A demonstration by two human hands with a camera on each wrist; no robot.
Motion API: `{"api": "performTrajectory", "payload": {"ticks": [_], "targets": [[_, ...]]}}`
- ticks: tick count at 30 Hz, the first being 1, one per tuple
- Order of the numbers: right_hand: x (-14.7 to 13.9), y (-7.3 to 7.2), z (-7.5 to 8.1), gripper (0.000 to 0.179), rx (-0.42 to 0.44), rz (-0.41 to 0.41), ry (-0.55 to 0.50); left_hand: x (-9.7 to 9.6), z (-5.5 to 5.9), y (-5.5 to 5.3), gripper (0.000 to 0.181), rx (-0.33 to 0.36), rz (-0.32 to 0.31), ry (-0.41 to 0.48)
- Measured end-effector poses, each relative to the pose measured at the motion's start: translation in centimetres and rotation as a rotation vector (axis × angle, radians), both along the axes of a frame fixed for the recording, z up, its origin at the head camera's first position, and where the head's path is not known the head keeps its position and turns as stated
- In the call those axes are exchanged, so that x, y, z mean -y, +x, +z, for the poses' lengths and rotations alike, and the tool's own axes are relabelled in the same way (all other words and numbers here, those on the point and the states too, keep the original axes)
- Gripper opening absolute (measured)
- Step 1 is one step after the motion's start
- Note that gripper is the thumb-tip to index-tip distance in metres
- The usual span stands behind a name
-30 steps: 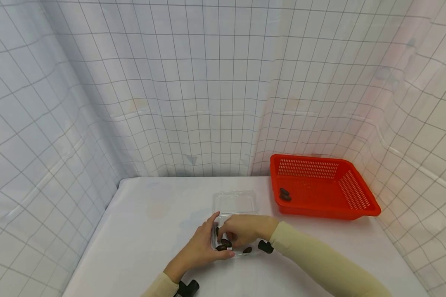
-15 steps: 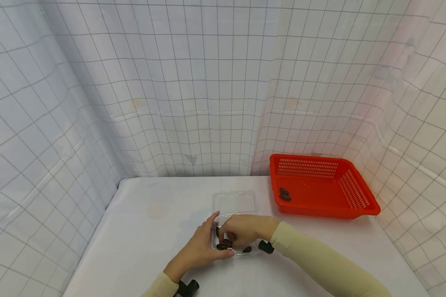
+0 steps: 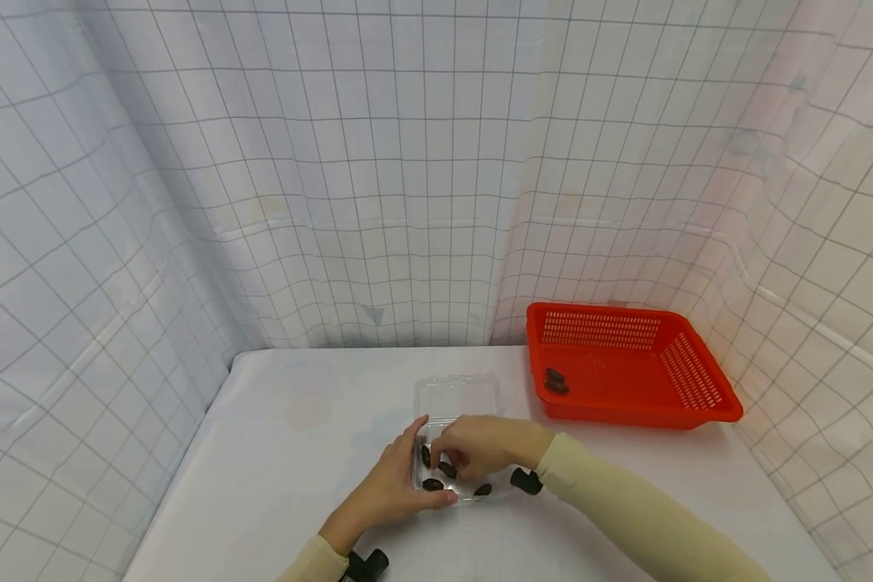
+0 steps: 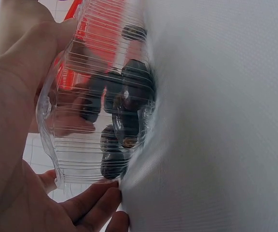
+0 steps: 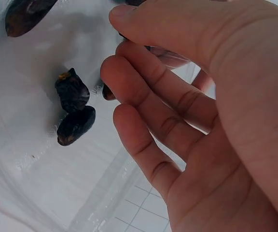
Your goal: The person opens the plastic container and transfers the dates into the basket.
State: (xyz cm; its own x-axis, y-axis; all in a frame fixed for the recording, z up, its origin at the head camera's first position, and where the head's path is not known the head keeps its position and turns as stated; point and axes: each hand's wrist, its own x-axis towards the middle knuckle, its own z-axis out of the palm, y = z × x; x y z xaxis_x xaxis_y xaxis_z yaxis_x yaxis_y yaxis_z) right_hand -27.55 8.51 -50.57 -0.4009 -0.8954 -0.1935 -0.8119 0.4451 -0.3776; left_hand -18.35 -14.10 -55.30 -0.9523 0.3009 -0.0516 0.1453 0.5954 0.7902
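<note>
A clear plastic clamshell container (image 3: 457,396) lies with its lid folded back toward the far side. My left hand (image 3: 387,487) grips its left side, thumb along the near edge and fingers round the far corner. Dark, wrinkled dates are spread inside, one near the left thumb (image 3: 432,484) and another at the near right (image 3: 483,490). My right hand (image 3: 476,444) reaches into the container, and its thumb and index finger pinch a date, mostly hidden behind the thumb. Two more dates, an upper one (image 5: 72,92) and a lower one (image 5: 76,125), lie end to end beside the curved fingers.
A red plastic basket (image 3: 604,414) with slotted walls stands at the back right. A few dates (image 3: 556,381) sit in its left corner. White cloth covers the table (image 3: 313,412), and gridded white curtains (image 3: 378,178) enclose it behind and at both sides.
My right hand has shifted slightly up and to the right inside the container. The dates under its fingers have spread farther apart. My left hand has stayed in place.
</note>
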Motion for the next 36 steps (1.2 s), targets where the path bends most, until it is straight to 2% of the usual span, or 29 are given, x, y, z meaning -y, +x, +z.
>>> {"api": "performTrajectory", "payload": {"ticks": [13,29,36], "targets": [[-1.1,-0.3,1.6,0.036,0.037,-0.029,-0.03,0.1,-0.4,-0.1,0.135,-0.016,-0.003,-0.009],[-3.2,-0.7,3.1,0.035,0.019,-0.083,-0.076,0.0,-1.0,-0.6,0.135,-0.012,-0.003,-0.006],[-4.5,-1.1,4.0,0.035,-0.002,-0.116,-0.097,0.0,-0.6,-0.4,0.136,-0.019,0.006,-0.017]]}}
